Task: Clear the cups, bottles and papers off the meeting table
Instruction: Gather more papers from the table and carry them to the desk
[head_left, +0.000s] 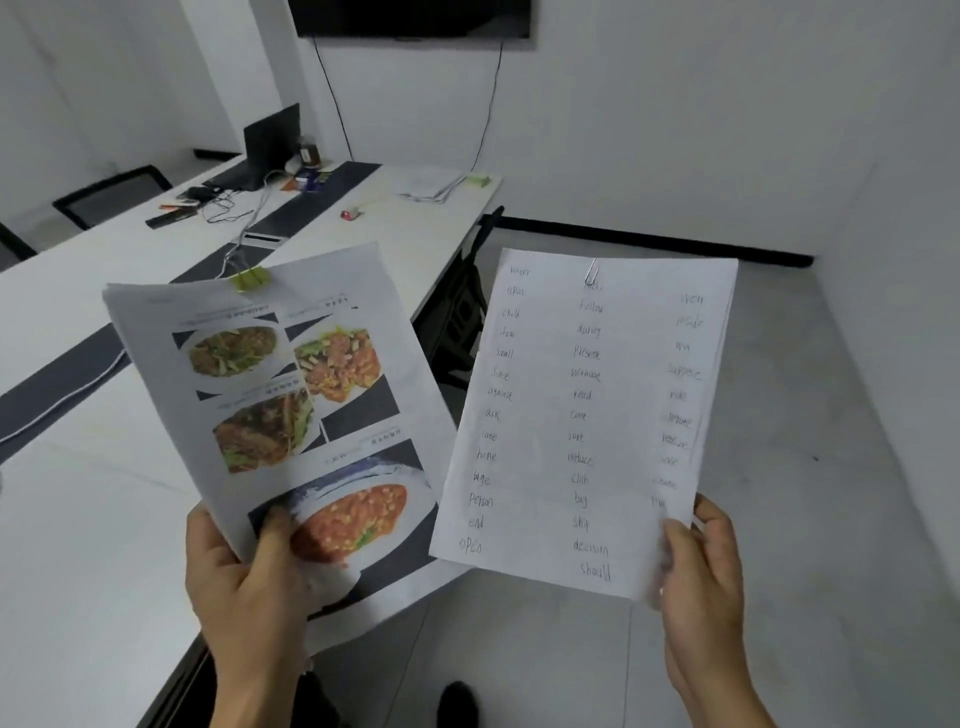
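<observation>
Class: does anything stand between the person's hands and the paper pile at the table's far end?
Nothing blocks the paper pile; a small red item lies short of it. But the left hand grips photo sheets and the right hand a word list.

This was an office meeting room. A long white counter (78, 519) with a dark strip (291, 208) down its middle ran toward eleven o'clock, carrying an open laptop (265, 145) and loose leads (223, 205). A black screen (410, 18) hung on the bare wall (675, 104) at twelve o'clock, and a black chair (111, 189) stood at ten.
</observation>
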